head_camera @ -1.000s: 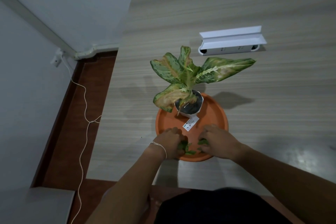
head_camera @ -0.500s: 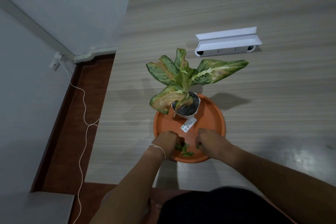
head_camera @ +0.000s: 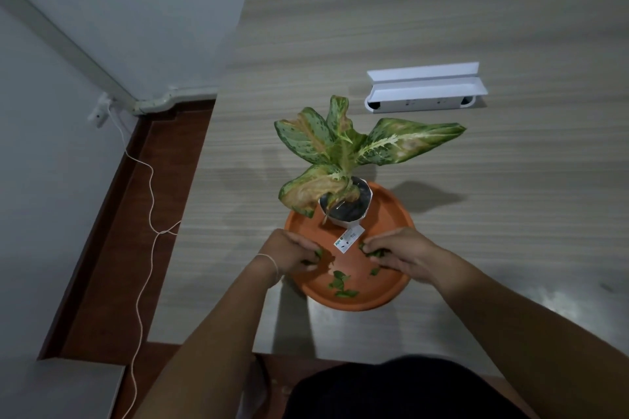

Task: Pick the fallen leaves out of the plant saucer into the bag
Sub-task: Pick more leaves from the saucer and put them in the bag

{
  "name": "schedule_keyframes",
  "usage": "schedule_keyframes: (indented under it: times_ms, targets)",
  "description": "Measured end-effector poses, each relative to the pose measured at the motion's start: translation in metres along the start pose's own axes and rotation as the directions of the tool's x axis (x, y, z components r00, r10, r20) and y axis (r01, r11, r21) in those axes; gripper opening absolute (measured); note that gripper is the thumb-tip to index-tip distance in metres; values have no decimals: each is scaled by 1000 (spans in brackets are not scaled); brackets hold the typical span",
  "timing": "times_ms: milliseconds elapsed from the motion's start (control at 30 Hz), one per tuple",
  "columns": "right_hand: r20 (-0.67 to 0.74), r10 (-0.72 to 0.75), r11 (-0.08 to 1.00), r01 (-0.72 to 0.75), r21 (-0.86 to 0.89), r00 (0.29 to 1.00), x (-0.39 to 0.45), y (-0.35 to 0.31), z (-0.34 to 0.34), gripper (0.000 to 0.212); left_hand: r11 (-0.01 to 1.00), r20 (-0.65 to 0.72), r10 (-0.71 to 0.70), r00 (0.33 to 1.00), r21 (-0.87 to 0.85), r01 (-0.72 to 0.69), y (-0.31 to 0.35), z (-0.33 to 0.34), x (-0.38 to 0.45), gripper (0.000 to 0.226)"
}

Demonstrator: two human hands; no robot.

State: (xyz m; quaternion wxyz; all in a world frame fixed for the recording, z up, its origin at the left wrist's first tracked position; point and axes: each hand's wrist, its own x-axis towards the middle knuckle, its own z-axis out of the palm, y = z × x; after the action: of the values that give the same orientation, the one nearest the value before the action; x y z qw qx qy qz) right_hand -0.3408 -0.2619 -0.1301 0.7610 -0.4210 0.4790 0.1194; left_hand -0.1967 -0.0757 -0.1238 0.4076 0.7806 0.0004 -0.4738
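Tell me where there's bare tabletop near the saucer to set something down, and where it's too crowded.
Free: the wide tabletop right of the saucer, below the white box; also the strip between saucer and the table's left edge. Crowded: the saucer's near half, where left hand and right hand work among loose leaves, and its far part, held by the potted plant.

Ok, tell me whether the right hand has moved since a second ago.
Yes. The right hand has shifted from the orange saucer's near rim toward the pot's white label.
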Motion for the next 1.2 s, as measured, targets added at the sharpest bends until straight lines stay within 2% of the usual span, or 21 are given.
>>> schedule_keyframes:
  times_ms: [100,167,300,400,533,667,867,967,1100,1200]
  targets:
    - [20,69,986,-71,153,997,2,1,-1,26,965,28,-58,998,-255,63,-5,-8,-8,15]
    - [43,103,970,-110,215,994,5,5,2,21,931,22,-65,998,-358,69,-13,-12,-12,13]
    - [112,121,944,-150,293,986,7,14,20,9,879,16,-64,998,-473,64,-32,-25,-26,12]
    - [149,117,942,-157,297,982,7,16,44,10,840,-13,-52,999,-541,37,-54,-45,-39,11]
    - [209,154,958,-198,209,966,2,27,98,8,752,-97,-66,993,-659,-15,-94,-86,-64,14]
    - [280,197,968,-231,94,940,-5,54,182,11,637,-208,-129,970,-767,-80,-158,-138,-99,14]
    - [379,353,935,-327,-133,855,-10,127,343,16,439,-340,-291,894,-878,-191,-277,-226,-155,12]
    - [399,430,903,-381,-200,810,-10,174,412,15,362,-362,-365,858,-904,-227,-334,-257,-172,17]
    - [354,475,871,-375,-316,806,14,254,468,12,386,-355,-455,816,-905,-178,-417,-283,-165,15]
    - [256,504,815,-356,-457,824,60,320,483,3,499,-401,-483,778,-856,-132,-479,-289,-135,20]
